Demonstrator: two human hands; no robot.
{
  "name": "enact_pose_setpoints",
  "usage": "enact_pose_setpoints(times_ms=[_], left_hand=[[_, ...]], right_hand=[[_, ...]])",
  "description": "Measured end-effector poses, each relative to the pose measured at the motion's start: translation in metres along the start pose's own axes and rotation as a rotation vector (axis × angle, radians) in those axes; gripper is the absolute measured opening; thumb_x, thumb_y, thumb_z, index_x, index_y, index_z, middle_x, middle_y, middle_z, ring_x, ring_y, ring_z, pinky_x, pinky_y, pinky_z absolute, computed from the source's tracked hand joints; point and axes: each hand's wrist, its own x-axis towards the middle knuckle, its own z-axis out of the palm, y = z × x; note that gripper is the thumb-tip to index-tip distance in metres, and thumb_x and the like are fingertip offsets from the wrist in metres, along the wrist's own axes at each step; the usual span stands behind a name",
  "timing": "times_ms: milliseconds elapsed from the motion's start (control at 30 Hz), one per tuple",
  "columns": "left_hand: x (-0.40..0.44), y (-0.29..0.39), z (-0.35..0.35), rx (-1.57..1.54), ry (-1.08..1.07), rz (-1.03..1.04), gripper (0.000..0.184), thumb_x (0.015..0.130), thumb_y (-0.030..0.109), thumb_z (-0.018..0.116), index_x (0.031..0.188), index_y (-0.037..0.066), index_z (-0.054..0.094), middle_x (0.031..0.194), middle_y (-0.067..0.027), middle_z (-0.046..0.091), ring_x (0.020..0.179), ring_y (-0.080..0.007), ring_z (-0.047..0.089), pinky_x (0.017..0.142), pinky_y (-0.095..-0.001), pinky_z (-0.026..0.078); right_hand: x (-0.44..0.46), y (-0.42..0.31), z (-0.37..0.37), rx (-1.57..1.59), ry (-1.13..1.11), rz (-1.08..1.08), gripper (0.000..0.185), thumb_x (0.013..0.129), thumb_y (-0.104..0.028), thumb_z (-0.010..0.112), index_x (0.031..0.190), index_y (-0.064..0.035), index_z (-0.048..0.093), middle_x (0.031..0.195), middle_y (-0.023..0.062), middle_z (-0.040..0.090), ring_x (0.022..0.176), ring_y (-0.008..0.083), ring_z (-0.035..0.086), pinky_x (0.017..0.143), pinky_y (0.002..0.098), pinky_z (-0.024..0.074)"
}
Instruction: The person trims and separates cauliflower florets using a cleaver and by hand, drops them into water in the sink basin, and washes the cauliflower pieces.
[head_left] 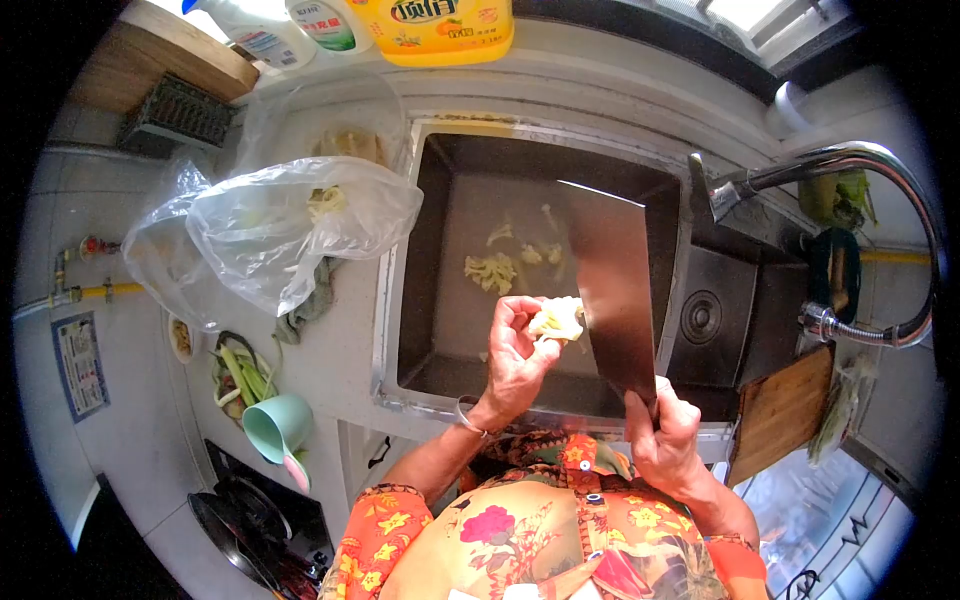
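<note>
My left hand (516, 352) grips a pale yellow cauliflower piece (557, 320) between thumb and fingers, above the near part of a dark sink (450, 150). My right hand (664, 432) is closed round the handle of a wide cleaver (615, 285), whose blade points away from me over the sink. The blade is right beside the held piece; whether they touch is unclear. Several cut florets (490, 272) lie in the bottom of the sink. To the left, a clear plastic bag (290, 225) with a cauliflower piece (327, 203) in it rests on the counter.
A chrome faucet (870, 155) arches at the right, beside a smaller basin (702, 308). A wooden board (782, 415) stands at the lower right. Bottles, including a yellow one (435, 30), line the back ledge. A green cup (278, 425) and a vegetable basket (240, 375) are at left.
</note>
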Motion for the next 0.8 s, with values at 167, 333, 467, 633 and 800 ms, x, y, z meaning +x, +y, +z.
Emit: enact_pose_setpoints(times_ms=[167, 333, 467, 633, 800], left_hand=[[0.002, -0.006, 0.001, -0.015, -0.02, 0.125, 0.042, 0.077, -0.004, 0.065, 0.113, 0.004, 0.044, 0.12, -0.0116, 0.052, 0.109, -0.0185, 0.053, 0.095, -0.0332, 0.045], [0.002, -0.01, 0.005, 0.025, 0.017, 0.152, 0.042, 0.076, -0.009, 0.064, 0.112, 0.003, 0.046, 0.123, -0.016, 0.054, 0.109, -0.0205, 0.055, 0.095, -0.0338, 0.045], [0.001, -0.012, 0.005, 0.05, 0.005, 0.157, 0.041, 0.076, -0.014, 0.062, 0.111, 0.0, 0.045, 0.127, -0.0215, 0.051, 0.116, -0.0222, 0.052, 0.102, -0.0344, 0.041], [0.0, -0.012, 0.006, 0.046, 0.02, 0.124, 0.04, 0.075, -0.014, 0.064, 0.109, -0.002, 0.047, 0.128, -0.0236, 0.051, 0.118, -0.0232, 0.052, 0.102, -0.0341, 0.042], [-0.003, -0.013, 0.009, 0.101, 0.012, 0.098, 0.036, 0.074, -0.013, 0.066, 0.106, -0.004, 0.052, 0.125, -0.0251, 0.053, 0.115, -0.0235, 0.054, 0.1, -0.0338, 0.043]], right_hand=[[-0.001, -0.003, -0.003, -0.015, -0.049, 0.014, 0.028, 0.085, 0.004, 0.056, 0.112, 0.0035, 0.056, 0.06, 0.0123, 0.055, 0.049, 0.0152, 0.057, 0.048, 0.0265, 0.0435], [0.0, -0.003, -0.002, -0.004, -0.034, 0.011, 0.027, 0.085, 0.005, 0.056, 0.112, 0.0037, 0.056, 0.06, 0.0128, 0.054, 0.049, 0.0153, 0.057, 0.048, 0.0264, 0.0429], [0.0, 0.0, -0.002, -0.006, -0.044, 0.022, 0.027, 0.085, 0.006, 0.055, 0.112, 0.0041, 0.055, 0.062, 0.014, 0.055, 0.051, 0.0168, 0.059, 0.049, 0.0271, 0.0436], [0.001, -0.002, -0.004, -0.02, -0.075, 0.031, 0.028, 0.085, 0.006, 0.054, 0.113, 0.0042, 0.053, 0.066, 0.0178, 0.057, 0.055, 0.0251, 0.062, 0.051, 0.03, 0.0455], [0.004, -0.003, 0.0, -0.083, 0.007, -0.032, 0.023, 0.086, 0.006, 0.052, 0.109, 0.0022, 0.054, 0.057, 0.0121, 0.05, 0.045, 0.0194, 0.052, 0.045, 0.029, 0.0392]])
